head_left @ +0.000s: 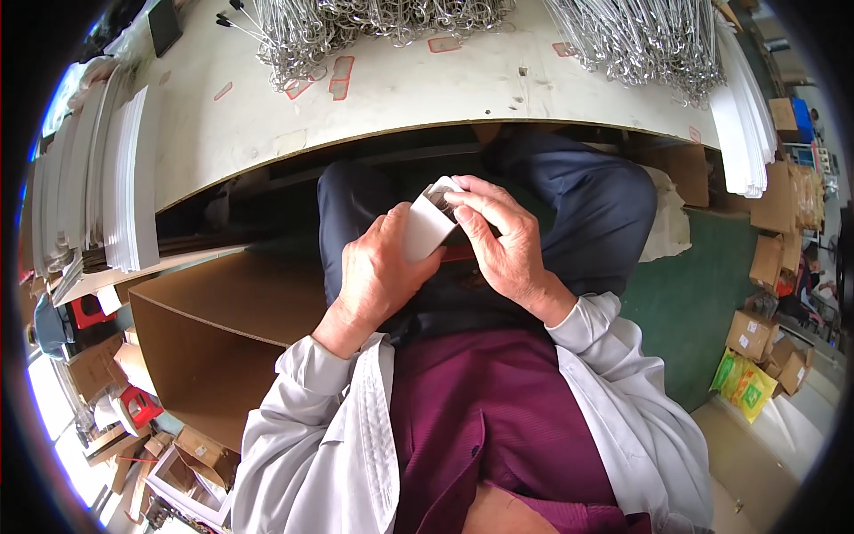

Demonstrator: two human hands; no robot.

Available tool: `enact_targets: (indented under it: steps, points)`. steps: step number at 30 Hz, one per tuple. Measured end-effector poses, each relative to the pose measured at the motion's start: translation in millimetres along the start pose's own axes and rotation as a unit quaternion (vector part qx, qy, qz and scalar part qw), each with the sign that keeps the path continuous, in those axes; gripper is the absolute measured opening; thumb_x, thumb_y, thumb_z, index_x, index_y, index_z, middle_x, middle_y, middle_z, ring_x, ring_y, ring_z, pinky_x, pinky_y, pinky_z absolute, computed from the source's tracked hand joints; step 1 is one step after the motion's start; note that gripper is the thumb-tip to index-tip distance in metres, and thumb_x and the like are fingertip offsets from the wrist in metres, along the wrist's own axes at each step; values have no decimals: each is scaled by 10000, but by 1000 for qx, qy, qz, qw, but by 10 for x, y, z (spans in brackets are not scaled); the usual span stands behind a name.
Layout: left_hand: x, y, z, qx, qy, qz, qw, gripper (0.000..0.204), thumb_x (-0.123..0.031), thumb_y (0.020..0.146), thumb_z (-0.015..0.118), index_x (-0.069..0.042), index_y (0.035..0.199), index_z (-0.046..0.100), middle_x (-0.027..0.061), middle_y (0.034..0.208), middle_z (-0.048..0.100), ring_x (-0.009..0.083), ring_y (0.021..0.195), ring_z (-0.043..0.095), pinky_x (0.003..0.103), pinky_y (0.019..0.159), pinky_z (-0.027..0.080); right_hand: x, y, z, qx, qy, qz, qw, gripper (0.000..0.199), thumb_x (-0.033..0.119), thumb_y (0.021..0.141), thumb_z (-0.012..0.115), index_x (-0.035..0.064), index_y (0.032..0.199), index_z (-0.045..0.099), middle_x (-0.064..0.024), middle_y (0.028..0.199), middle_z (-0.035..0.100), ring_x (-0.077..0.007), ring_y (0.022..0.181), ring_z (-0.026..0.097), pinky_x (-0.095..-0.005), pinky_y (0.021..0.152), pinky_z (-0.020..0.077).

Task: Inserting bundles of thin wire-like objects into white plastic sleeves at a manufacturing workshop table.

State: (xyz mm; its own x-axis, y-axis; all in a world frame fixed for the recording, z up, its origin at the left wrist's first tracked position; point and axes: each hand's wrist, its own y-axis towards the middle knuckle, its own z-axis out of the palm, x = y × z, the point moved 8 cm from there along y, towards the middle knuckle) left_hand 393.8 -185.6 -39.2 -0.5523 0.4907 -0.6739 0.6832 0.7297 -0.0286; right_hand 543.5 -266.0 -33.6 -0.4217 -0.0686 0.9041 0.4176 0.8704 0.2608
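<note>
I see both hands raised over the lap, below the desk (400, 89) edge, clamped together on a small white box (427, 227). My left hand (378, 276) wraps its lower part from the side; my right hand (503, 245) curls over its open top end, fingertips on the flap. A large brown carton (222, 347) stands just left of my left forearm. Heaps of wire hooks (374, 22) lie on the desk, and stacked white sheets (124, 178) rest at the far left.
</note>
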Motion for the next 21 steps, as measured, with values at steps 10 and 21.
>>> enact_targets:
  steps: [10, 21]
  points:
    - [15, -16, 32, -10, 9, -1, 1000, 672, -236, 725, 900, 31, 1265, 603, 232, 1060, 718, 385, 961, 730, 428, 823, 605, -53, -24, 37, 38, 18, 42, 998, 226, 153, 1033, 641, -22, 1149, 726, -195, 1190, 719, -234, 1042, 712, -323, 883, 559]
    - [30, -48, 85, -1, -41, -6, 999, 723, -236, 726, 906, -12, 1334, 585, 234, 1107, 722, 367, 989, 739, 419, 833, 608, 27, -25, 138, 113, 47, 48, 991, 368, 215, 1077, 569, -46, 1330, 628, -196, 1166, 728, -257, 1030, 723, -331, 907, 559]
